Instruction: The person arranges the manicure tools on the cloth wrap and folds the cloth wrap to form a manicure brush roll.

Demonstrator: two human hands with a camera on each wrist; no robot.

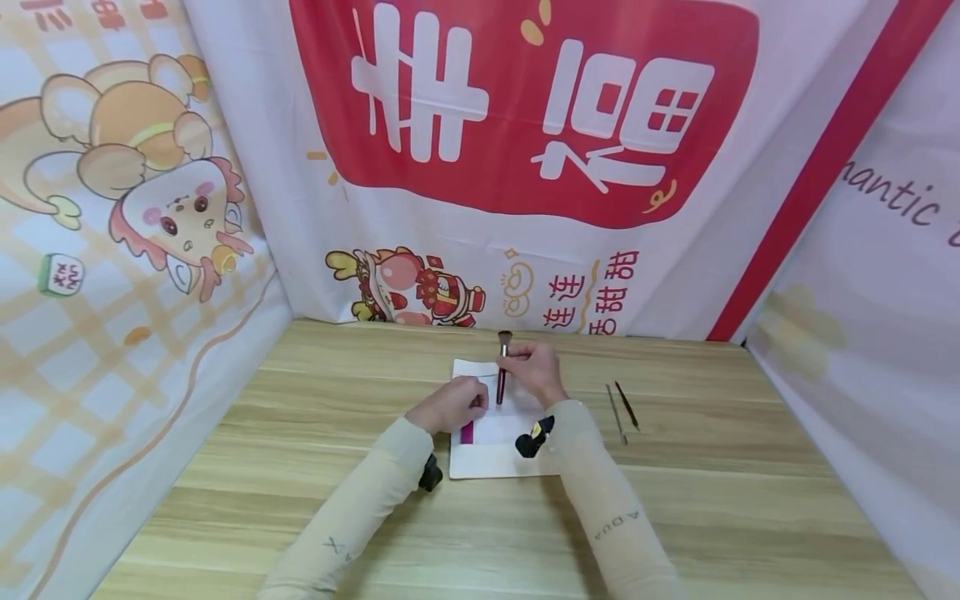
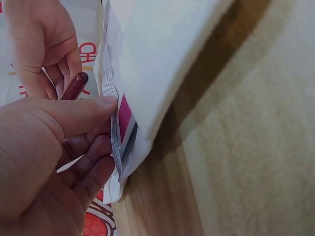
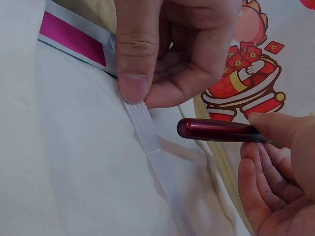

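The white case (image 1: 495, 461) lay on the surface (image 1: 300, 467), the left hand (image 1: 459, 402) pinching its elastic strip (image 3: 142, 125), probably to lift it. Just beyond, the right hand (image 1: 536, 371) gripped the brush (image 1: 500, 385) near its bristles (image 1: 505, 336), apparently so the handle's end (image 3: 188, 129) was free, pointing toward the strip.

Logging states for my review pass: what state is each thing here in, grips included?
Left grip: pinching the ribbed strip.
Right grip: pinching the brush.
Brush: held up, bristles uncovered, pointing away from the person.
White item: resting on the table; whether open or closed, unclear.
Silver tool: lying on the table, unheld.
Dark tool: lying beside it, unheld.
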